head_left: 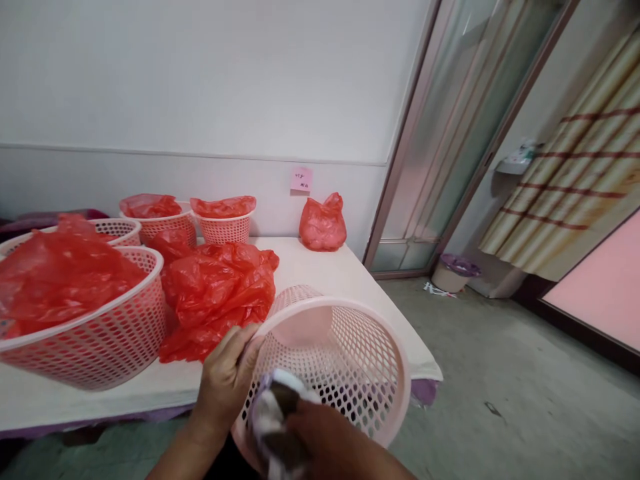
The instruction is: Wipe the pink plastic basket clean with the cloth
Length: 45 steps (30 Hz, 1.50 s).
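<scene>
Tilted on its side at the table's front edge is a pink perforated plastic basket (367, 333), its mouth facing me. My left hand (231, 367) grips the basket's rim at the left, thumb inside. Inside the mouth, my right hand (320, 427) is closed on a bunched cloth (267, 417), white and purple with dark patches; both are blurred by motion. The cloth is close to the basket's inner wall; whether it touches cannot be made out. Beside the basket lies a heap of crumpled red plastic bags (225, 287).
A larger pink basket (120, 340) holding red bags stands at left, with smaller pink baskets (225, 229) behind. A tied red bag (323, 225) sits at the white table's (320, 267) back edge below a pink note (301, 180). On the floor at right is a bin (451, 275).
</scene>
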Each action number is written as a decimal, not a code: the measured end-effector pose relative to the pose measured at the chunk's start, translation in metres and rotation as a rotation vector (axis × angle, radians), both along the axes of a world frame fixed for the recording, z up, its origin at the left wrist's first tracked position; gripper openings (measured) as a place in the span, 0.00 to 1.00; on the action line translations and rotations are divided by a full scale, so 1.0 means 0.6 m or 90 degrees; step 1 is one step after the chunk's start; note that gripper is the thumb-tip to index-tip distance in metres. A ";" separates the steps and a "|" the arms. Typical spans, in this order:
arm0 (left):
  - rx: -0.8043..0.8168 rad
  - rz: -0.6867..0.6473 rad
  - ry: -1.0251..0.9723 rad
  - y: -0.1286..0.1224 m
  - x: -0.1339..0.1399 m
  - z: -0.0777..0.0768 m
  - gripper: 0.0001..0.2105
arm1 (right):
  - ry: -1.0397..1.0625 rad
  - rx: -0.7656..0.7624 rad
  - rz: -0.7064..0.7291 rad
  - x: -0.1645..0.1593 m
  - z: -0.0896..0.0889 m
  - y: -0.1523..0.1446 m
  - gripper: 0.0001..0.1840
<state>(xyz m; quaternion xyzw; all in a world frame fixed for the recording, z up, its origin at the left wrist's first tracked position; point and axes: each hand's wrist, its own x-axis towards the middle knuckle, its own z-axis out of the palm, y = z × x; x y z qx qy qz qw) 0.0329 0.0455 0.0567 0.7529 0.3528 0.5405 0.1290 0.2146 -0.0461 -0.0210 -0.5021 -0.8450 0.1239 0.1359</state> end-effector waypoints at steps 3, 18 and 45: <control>-0.047 -0.004 -0.014 0.015 0.002 0.009 0.09 | -0.140 0.231 -0.050 -0.005 -0.032 -0.044 0.03; -0.384 -0.021 -0.136 -0.064 0.028 -0.032 0.17 | 0.236 0.241 -0.149 -0.050 0.032 -0.027 0.28; -0.136 -0.018 -0.035 -0.019 0.015 0.019 0.14 | -0.238 0.024 -0.322 0.090 0.061 0.092 0.17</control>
